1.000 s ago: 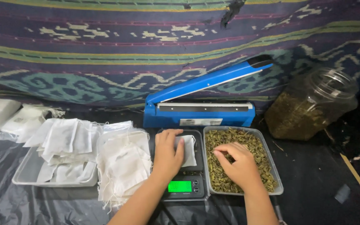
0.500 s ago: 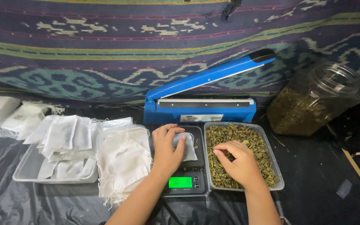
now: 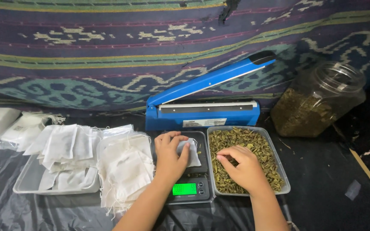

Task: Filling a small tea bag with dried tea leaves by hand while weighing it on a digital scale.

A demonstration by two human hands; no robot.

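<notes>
My left hand (image 3: 170, 156) rests on a small white pouch (image 3: 190, 154) that lies on a black digital scale (image 3: 189, 188) with a lit green display. My right hand (image 3: 243, 164) reaches into a clear plastic tray (image 3: 279, 169) of dried green leaves (image 3: 240, 139), its fingertips pinched together in the leaves. The two hands sit side by side, the scale touching the tray's left wall.
A blue heat sealer (image 3: 202, 113) with its arm raised stands behind the scale. A clear jar of dried leaves (image 3: 315, 102) lies at the right. Loose white pouches (image 3: 125, 169) and a tray of folded pouches (image 3: 58, 160) lie at the left, on black plastic sheeting.
My left hand has slid slightly left on the pouch. My right hand stays in the leaves, fingers closing a little.
</notes>
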